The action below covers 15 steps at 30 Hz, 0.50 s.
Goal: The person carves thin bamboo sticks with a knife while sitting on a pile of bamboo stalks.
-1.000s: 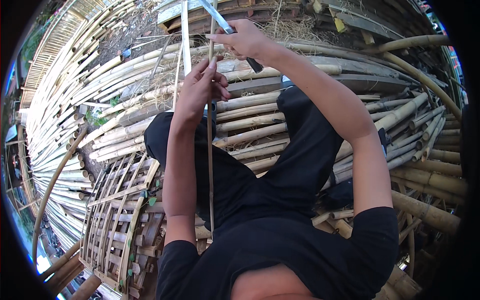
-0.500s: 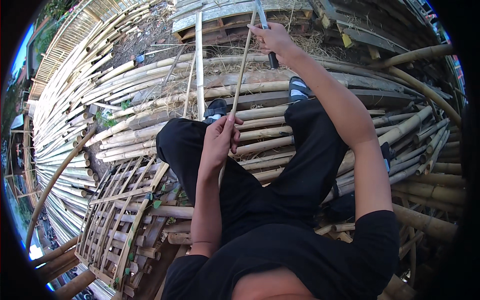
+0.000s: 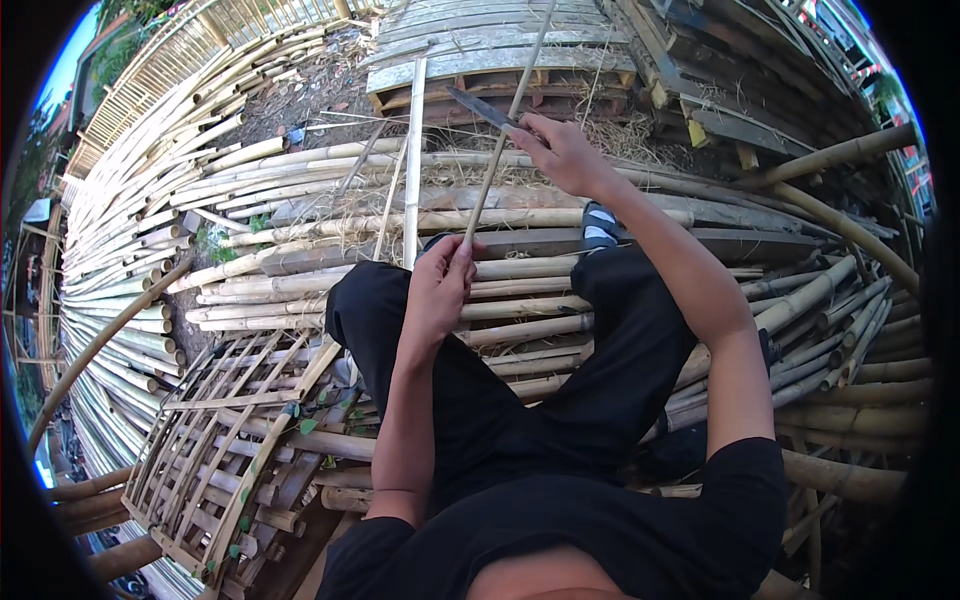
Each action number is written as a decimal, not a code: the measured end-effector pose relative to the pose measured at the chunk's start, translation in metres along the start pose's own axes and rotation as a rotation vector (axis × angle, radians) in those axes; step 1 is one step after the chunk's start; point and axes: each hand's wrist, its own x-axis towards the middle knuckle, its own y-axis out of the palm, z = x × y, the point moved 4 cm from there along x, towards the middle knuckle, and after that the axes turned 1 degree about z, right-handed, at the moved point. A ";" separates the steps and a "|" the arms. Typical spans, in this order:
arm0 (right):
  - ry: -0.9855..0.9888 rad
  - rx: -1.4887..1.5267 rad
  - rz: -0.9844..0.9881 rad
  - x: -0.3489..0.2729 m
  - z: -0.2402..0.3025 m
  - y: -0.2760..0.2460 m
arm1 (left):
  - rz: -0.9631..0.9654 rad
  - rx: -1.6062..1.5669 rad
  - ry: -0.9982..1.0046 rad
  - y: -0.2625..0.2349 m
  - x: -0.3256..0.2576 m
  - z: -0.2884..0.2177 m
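Note:
My left hand (image 3: pixel 440 285) is closed around a long, thin bamboo strip (image 3: pixel 492 165) above my left thigh. The strip runs upward and slightly right, past the top edge of the picture. My right hand (image 3: pixel 565 152) grips a knife (image 3: pixel 482 106), whose handle is hidden in the fist. Its grey blade points left and crosses the strip well above my left hand. Whether the edge touches the strip I cannot tell.
Under my feet lie several bamboo poles (image 3: pixel 540 268). A wooden pallet (image 3: pixel 480 65) stands ahead, with a flat pale slat (image 3: pixel 414 160) leaning against it. At lower left is a bamboo lattice frame (image 3: pixel 215 450); a large pole stack (image 3: pixel 120 300) spreads beyond it.
The knife has turned from pointing upward to pointing left across the strip. My right hand has come lower and a little right. The left hand keeps its hold.

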 end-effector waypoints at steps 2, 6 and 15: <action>-0.030 -0.079 -0.035 0.000 0.002 -0.001 | 0.020 -0.038 -0.003 -0.001 0.005 -0.001; -0.056 -0.213 -0.165 0.003 -0.021 -0.010 | 0.044 -0.088 0.011 -0.001 0.011 0.000; -0.012 -0.311 -0.343 0.016 -0.026 -0.019 | 0.118 -0.188 -0.019 0.001 0.012 0.004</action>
